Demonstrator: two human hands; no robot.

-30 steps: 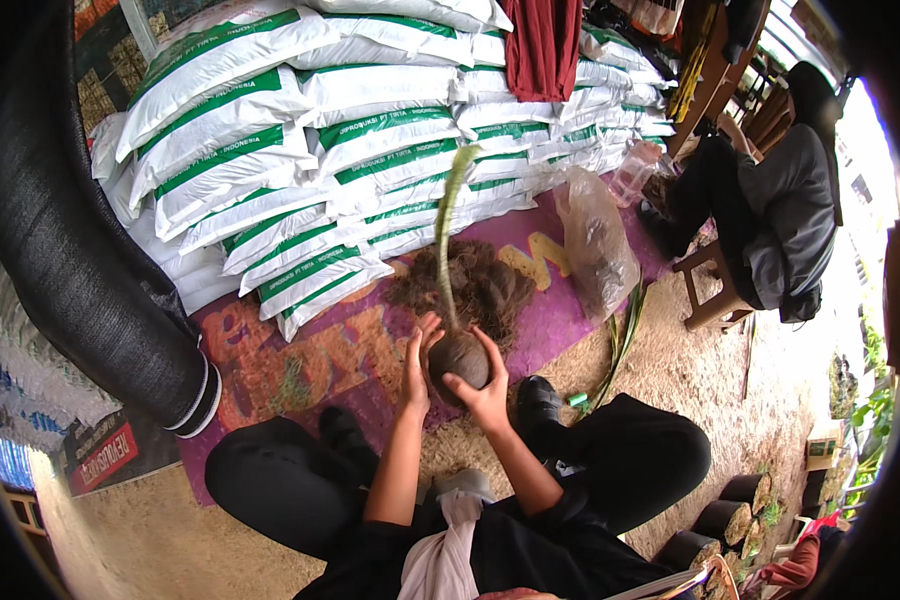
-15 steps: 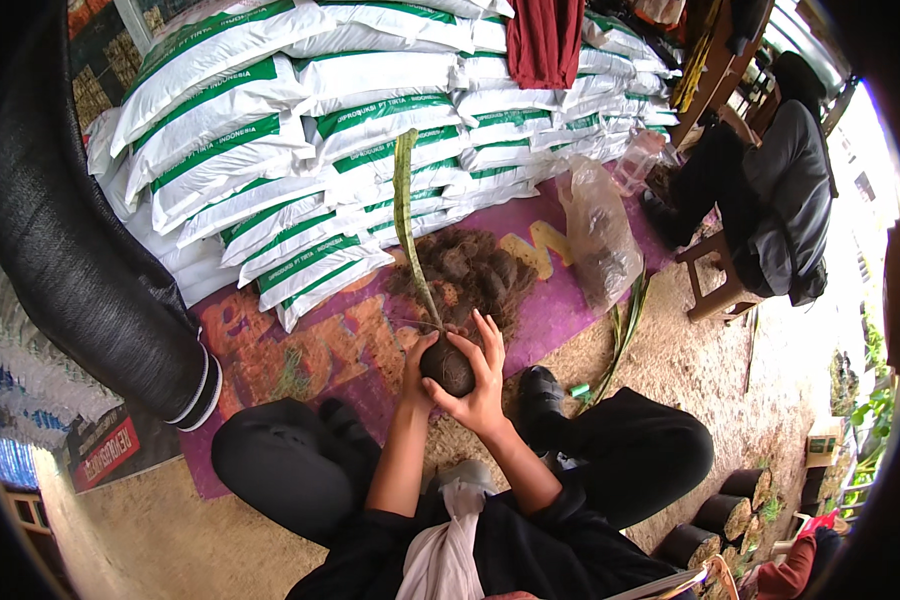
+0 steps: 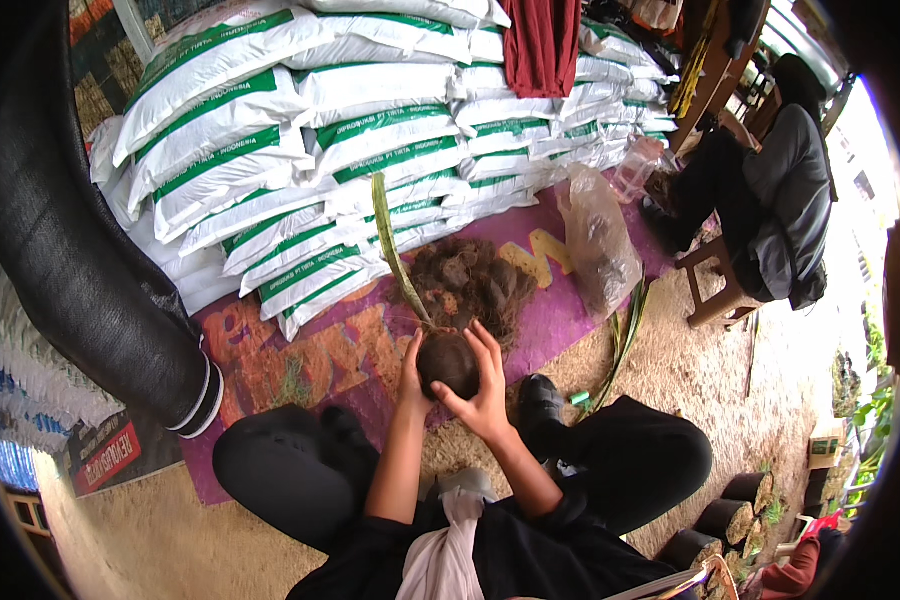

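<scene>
Tilting further toward eleven o'clock, the green shoot point(image 3: 391, 238) leans over the stacked sacks point(image 3: 300, 130); left hand point(image 3: 411, 368) and right hand point(image 3: 485, 385) grip the root ball point(image 3: 448, 362) (above the purple mat point(image 3: 300, 350)), sandy floor point(image 3: 690, 360) open at three o'clock.

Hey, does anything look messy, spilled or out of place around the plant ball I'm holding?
Mostly loose fibre: a brown heap sprawls over the purple mat past the root ball held in both hands, left hand and right hand. Cut green leaves lie on the ground off the mat.
</scene>
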